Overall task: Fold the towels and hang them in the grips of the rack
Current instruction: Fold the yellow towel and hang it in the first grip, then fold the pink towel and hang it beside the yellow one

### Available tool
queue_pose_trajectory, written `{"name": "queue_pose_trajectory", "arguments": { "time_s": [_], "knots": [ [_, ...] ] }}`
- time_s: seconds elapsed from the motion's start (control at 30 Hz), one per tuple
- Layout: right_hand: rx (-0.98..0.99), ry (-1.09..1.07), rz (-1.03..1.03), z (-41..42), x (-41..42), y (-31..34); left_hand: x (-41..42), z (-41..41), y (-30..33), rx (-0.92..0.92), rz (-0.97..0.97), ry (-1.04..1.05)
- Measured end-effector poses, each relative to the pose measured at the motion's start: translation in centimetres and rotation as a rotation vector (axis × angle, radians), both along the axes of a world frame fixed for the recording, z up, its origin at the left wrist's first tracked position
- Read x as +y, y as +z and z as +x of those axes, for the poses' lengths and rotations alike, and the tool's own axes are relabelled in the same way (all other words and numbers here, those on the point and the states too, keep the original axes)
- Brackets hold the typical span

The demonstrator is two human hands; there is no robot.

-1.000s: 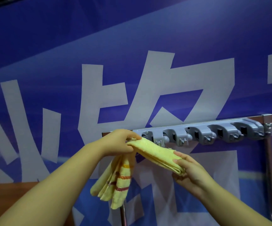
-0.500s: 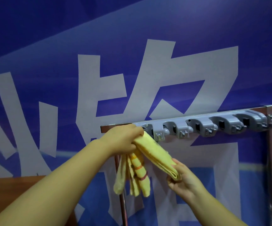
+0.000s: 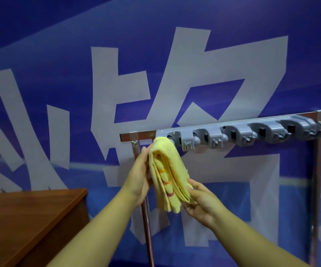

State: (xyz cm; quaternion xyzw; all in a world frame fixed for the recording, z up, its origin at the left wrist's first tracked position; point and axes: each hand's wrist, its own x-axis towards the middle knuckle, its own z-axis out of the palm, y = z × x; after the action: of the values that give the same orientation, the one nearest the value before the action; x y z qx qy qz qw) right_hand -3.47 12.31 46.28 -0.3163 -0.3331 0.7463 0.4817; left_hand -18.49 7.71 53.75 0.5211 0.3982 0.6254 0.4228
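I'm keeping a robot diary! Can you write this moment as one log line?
step: hanging | yellow towel: folded, top at leftmost grip | left hand: touches towel | right hand: holds towel bottom

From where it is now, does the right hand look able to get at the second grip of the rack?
Probably yes. The right hand holds the yellow towel's lower end, below the rack. The second grip is empty, with nothing between; the hand must let go first.
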Motion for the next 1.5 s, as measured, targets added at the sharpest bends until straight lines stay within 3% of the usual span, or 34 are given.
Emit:
{"name": "queue_pose_trajectory", "arguments": {
  "time_s": [0.1,0.33,0.7,1.03,1.23,1.4,1.5],
  "knots": [
    [-0.05,0.02,0.048,0.2,-0.9,-0.5,-0.6,1.1,-3.7,-0.135,-0.157,0.04],
    [-0.331,0.03,0.098,3.4,-3.2,-6.4,-2.6,2.7,-15.2,-0.038,-0.41,0.076],
    [-0.825,0.069,-0.284,15.9,-8.0,-31.6,-6.7,12.0,-39.2,0.069,-0.95,-0.141],
    [-1.153,0.173,-0.601,22.2,-10.8,-50.9,-6.7,17.2,-53.9,0.052,-1.314,-0.194],
    [-1.5,0.507,-0.359,21.0,-11.9,-58.6,-5.6,18.5,-60.7,0.035,-1.447,-0.171],
    [-1.409,0.674,-0.322,19.2,-12.0,-63.5,-5.4,19.0,-64.3,0.033,-1.51,-0.148],
    [-1.467,0.739,-0.191,19.2,-12.3,-65.5,-5.6,19.0,-65.7,0.039,-1.539,-0.169]
  ]
}}
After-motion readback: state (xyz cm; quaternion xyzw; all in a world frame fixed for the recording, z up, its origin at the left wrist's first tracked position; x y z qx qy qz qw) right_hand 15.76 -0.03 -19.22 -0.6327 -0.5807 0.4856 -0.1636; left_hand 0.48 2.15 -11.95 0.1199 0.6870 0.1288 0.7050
